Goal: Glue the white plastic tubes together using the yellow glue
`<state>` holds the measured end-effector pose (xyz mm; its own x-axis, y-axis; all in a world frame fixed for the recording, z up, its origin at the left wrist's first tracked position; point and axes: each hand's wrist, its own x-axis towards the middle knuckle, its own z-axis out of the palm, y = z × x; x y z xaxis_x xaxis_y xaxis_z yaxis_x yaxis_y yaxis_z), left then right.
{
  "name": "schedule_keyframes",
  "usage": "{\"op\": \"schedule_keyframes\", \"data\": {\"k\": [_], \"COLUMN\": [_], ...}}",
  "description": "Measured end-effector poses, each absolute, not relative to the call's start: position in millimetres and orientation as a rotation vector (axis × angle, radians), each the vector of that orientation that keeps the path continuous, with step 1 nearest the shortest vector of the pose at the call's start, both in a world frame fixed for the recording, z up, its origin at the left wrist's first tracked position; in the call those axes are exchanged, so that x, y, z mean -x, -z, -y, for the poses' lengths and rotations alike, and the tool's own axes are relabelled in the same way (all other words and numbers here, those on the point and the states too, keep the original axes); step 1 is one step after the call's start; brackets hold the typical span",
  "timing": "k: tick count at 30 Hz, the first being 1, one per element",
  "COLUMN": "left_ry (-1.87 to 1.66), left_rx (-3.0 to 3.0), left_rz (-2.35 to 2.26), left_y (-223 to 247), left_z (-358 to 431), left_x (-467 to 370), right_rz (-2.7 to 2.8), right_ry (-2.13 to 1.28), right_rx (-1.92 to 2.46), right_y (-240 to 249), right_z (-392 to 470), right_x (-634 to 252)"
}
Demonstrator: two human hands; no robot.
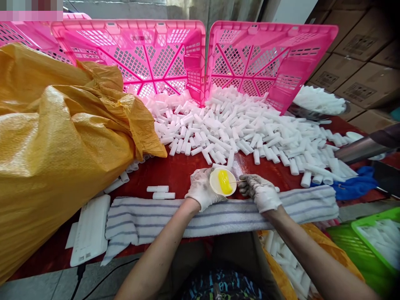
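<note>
A small round white dish (215, 183) with bright yellow paste (225, 182) in it is held by my left hand (201, 187), which wears a white glove. My right hand (260, 192), in a glove with grey-stained fingers, pinches a thin stick (239, 181) whose far end reaches the paste. Both hands are above the near edge of the red table, by a striped towel (175, 218). Left of them lie two white tubes (164, 195), side by side. Behind the hands spreads a large heap of white tubes (250, 125).
Pink crates (150, 62) stand behind the heap. A yellow sack (62, 146) bulges over the left side. At the right are a metal cylinder (359, 150), a blue cloth (356, 185) and a green basket (359, 241). A white power bank-like device (92, 229) lies front left.
</note>
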<state>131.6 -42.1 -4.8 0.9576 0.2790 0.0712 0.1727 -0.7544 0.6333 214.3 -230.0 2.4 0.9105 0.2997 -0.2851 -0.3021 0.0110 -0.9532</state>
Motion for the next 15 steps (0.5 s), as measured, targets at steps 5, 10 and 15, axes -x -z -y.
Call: {"op": "schedule_keyframes", "data": {"k": [5, 10, 15], "left_ry": [-0.201, -0.149, -0.144], "left_rx": [-2.425, -2.396, -2.383], "left_rz": [-0.318, -0.364, -0.367], "left_y": [3.5, -0.6, -7.6], "left_z": [42.2, 42.7, 43.7], "left_x": [-130.7, -131.0, -131.4], "right_rz": [0.075, 0.428, 0.76], "right_ry": [-0.249, -0.181, -0.259], "right_rx": [1.538, 1.794, 1.883], "right_y": [-40.0, -76.8, -59.3], "right_z": [245.0, 225.3, 184.5], "right_x": [-217.7, -229.8, -241.3]}}
